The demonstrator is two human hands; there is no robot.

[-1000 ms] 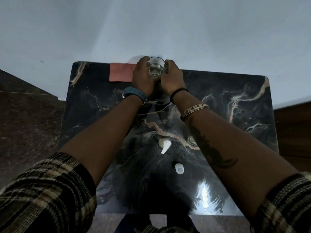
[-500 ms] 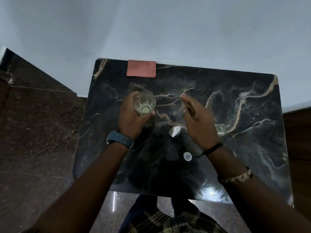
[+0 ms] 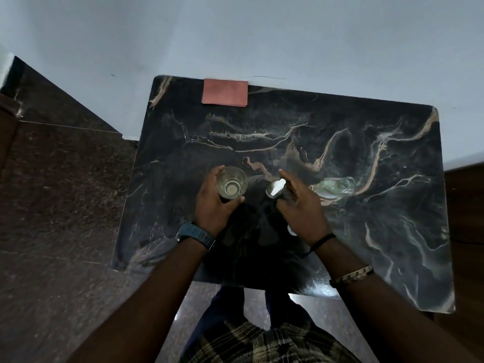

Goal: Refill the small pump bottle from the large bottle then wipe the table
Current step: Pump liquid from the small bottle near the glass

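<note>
Since the earlier frame, the left hand point(image 3: 213, 203) still grips the bottle point(image 3: 231, 186) (upright), the right hand point(image 3: 301, 205) now pinching the pump point(image 3: 276, 188).

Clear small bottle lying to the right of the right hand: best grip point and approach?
Grip the small clear bottle around its wider body, the end nearest the right hand, coming from above. It lies on its side on the black marble table, with the narrow neck pointing right, so fingers can straddle the body; the neck looks like a thinner, slippier hold.
</note>
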